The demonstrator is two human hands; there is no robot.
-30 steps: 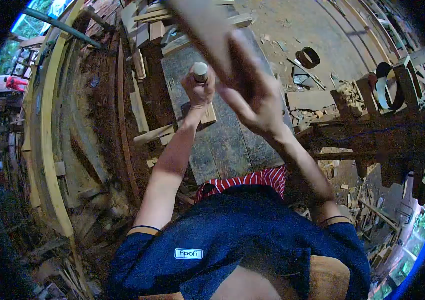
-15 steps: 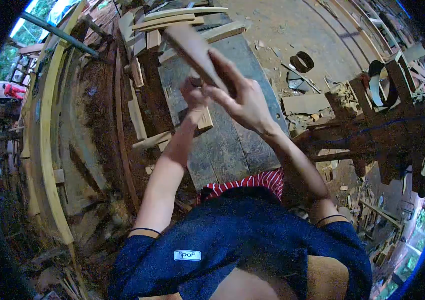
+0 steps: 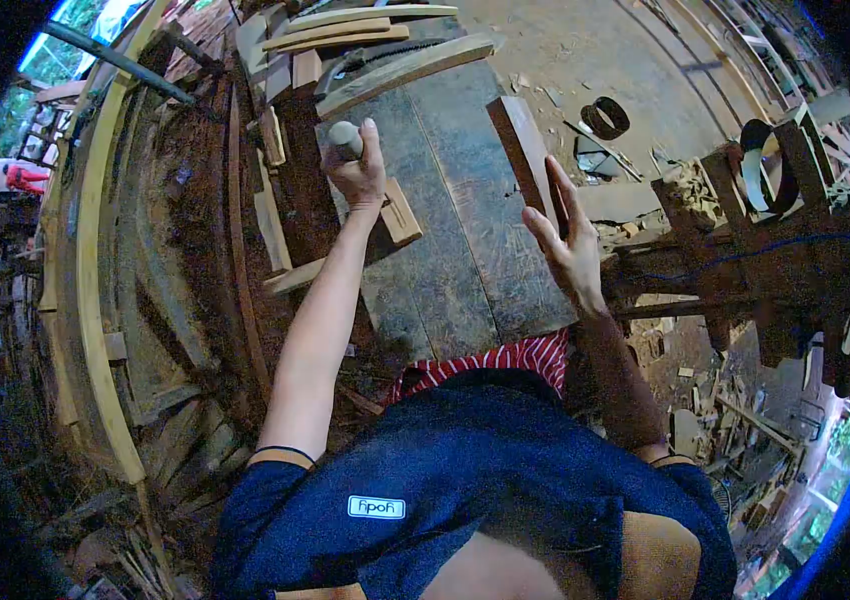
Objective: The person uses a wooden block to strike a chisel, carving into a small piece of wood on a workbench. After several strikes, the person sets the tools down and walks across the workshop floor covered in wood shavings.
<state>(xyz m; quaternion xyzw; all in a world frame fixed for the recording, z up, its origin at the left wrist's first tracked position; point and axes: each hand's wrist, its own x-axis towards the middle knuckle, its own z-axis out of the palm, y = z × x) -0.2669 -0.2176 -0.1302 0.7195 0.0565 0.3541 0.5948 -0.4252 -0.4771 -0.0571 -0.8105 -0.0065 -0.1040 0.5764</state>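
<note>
My left hand (image 3: 357, 180) is wrapped around an upright, round-ended handle (image 3: 347, 139) at the left side of the workbench (image 3: 445, 250); its lower part is hidden by the fingers. Beside that wrist, a light wooden block (image 3: 403, 212) lies on the bench top. Over the bench's right edge, my right hand (image 3: 573, 240) grips a brown wooden block (image 3: 522, 145) between thumb and fingers, its long side slanting up and to the left. The two hands are well apart.
Curved wooden pieces (image 3: 375, 18) and a handsaw (image 3: 385, 62) lie at the bench's far end. A long timber (image 3: 95, 300) runs along the left. Dark metal rings (image 3: 605, 118) and scraps are on the right. A person in red (image 3: 27, 178) is far left.
My right hand has carried the brown wooden block to the right, away from my left hand. The left hand has moved slightly up and left, and its round-ended handle now shows.
</note>
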